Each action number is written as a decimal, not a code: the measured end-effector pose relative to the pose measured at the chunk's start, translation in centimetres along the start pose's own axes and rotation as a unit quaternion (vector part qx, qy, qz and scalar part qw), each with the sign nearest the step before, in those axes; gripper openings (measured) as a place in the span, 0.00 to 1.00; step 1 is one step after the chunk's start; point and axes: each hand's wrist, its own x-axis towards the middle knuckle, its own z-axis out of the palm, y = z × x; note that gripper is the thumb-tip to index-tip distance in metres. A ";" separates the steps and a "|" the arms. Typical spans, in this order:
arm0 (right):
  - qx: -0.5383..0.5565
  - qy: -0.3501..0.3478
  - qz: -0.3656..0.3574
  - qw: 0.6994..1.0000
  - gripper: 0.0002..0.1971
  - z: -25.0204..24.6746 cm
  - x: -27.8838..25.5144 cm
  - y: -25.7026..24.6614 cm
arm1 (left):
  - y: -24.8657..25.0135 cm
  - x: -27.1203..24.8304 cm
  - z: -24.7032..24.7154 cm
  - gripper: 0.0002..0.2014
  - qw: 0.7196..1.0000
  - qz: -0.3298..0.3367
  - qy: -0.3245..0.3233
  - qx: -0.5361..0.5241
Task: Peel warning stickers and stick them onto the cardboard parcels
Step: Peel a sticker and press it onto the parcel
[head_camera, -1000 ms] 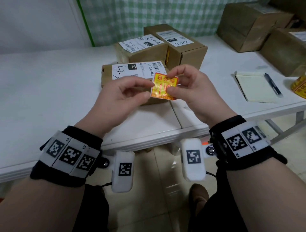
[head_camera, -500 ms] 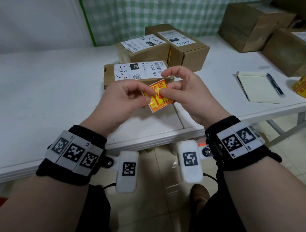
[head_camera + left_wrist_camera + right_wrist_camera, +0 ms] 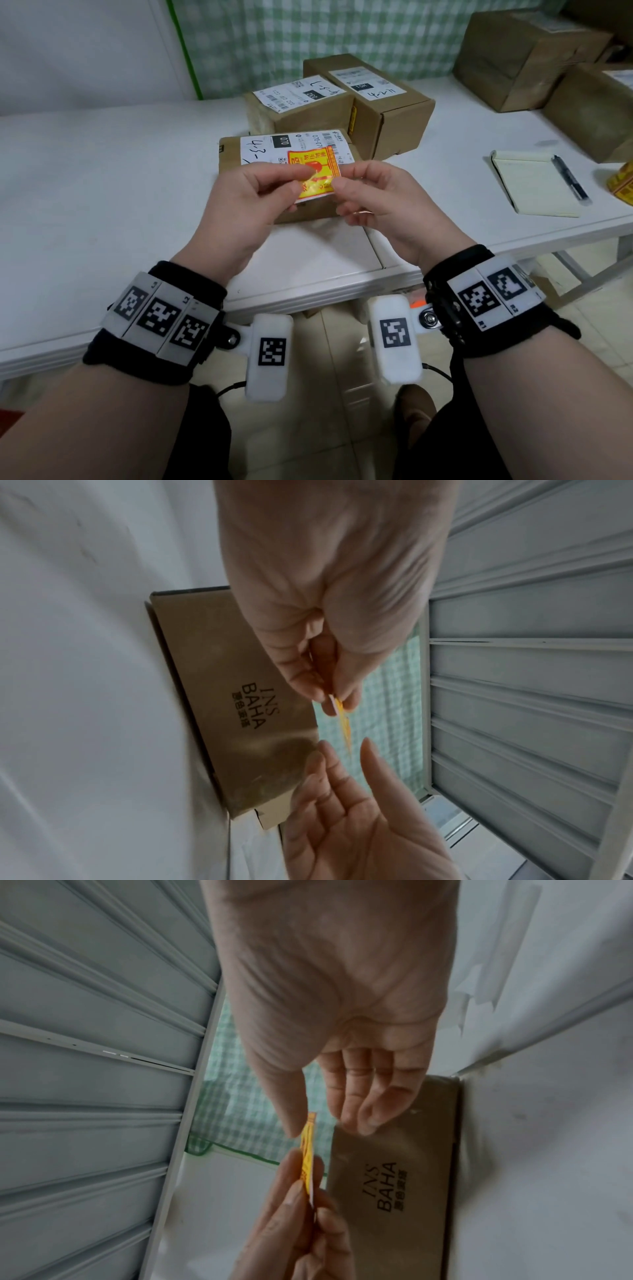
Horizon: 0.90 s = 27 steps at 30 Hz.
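The left hand [image 3: 246,202] pinches the yellow-and-red warning sticker [image 3: 313,171] between thumb and curled fingers, holding it in the air above the nearest cardboard parcel [image 3: 260,150]. At its 3 o'clock, the right hand [image 3: 383,202] has its fingers loosely spread, thumb tip at the sticker's right edge; whether it grips cannot be told. Two more parcels [image 3: 370,99] sit at 12 o'clock on the white table [image 3: 102,192].

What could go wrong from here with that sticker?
1. Only the left hand pinches the sticker, at one edge; the right hand looks open beside it, so the free end may curl and stick to itself.
2. It hangs over the nearest parcel's shipping label; pressed straight down, it might cover the barcode.
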 end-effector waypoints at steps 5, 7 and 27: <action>-0.015 -0.024 -0.012 1.000 0.05 0.5 -0.2 0.1 | 0.2 -0.1 0.2 0.13 1.000 0.005 0.001 -0.009; -0.006 -0.010 -0.017 1.000 0.08 0.7 -0.2 0.0 | 0.2 -0.2 0.1 0.13 0.999 -0.005 -0.022 -0.026; -0.019 -0.040 -0.019 0.999 0.09 1.0 -0.5 -0.1 | 0.2 -0.3 0.5 0.14 0.999 -0.015 -0.013 -0.050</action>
